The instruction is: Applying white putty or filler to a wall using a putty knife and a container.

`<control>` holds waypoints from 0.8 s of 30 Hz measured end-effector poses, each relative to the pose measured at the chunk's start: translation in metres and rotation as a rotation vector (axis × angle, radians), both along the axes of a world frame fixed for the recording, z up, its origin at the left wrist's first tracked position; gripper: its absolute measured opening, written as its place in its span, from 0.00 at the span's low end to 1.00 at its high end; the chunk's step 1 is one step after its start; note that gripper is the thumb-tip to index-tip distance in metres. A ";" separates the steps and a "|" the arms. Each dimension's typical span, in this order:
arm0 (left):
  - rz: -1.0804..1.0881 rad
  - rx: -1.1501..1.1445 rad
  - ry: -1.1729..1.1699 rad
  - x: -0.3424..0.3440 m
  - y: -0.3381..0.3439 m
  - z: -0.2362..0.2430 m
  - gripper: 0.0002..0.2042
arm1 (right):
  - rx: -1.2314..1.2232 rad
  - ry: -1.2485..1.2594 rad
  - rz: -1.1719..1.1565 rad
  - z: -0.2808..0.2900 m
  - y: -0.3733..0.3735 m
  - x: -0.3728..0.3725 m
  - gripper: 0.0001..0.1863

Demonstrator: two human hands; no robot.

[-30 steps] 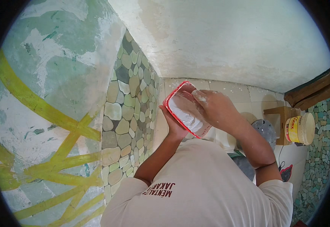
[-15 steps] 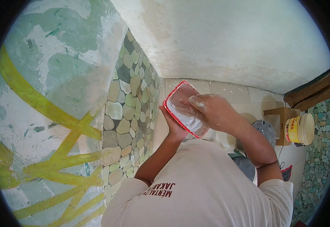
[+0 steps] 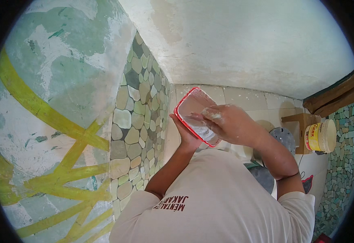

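A red-rimmed rectangular tub [image 3: 193,97] with white paste [image 3: 203,132] along its inner side is tilted in front of my chest. My left hand [image 3: 190,135] supports it from below and from the left, fingers wrapped round its outside. Over the open top, my right hand [image 3: 229,123] reaches in, its thumb and fingers smeared with white. Those fingers are closed together at the paste. Part of a thin, flat edge seems to show by the fingertips, but what they grip is too covered to name.
A yellow-labelled white bucket [image 3: 322,136] lies on its side against a wooden stool [image 3: 300,120] at the right. Beside my right arm are a grey round stool top [image 3: 283,139] and a dark rounded object [image 3: 262,178]. A pebble-clad wall [image 3: 134,121] rises at left.
My right hand has shifted slightly within the tub, its wrist turning and its fingers moving lower along the paste. My left hand and the tub have barely moved.
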State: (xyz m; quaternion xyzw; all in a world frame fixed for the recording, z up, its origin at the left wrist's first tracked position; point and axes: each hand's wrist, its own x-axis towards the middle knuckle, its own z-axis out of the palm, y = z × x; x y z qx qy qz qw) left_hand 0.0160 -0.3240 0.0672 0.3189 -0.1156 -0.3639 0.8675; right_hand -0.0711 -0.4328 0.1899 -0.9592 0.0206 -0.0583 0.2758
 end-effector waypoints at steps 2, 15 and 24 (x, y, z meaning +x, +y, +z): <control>-0.074 -0.103 0.110 0.003 0.000 -0.009 0.44 | 0.019 -0.022 -0.027 0.006 -0.004 -0.001 0.08; -0.112 -0.095 0.089 0.001 -0.005 -0.011 0.44 | 0.054 -0.034 -0.071 0.002 -0.008 -0.002 0.08; -0.114 -0.092 0.148 -0.003 -0.006 -0.011 0.43 | 0.191 -0.004 -0.054 0.002 -0.001 0.002 0.07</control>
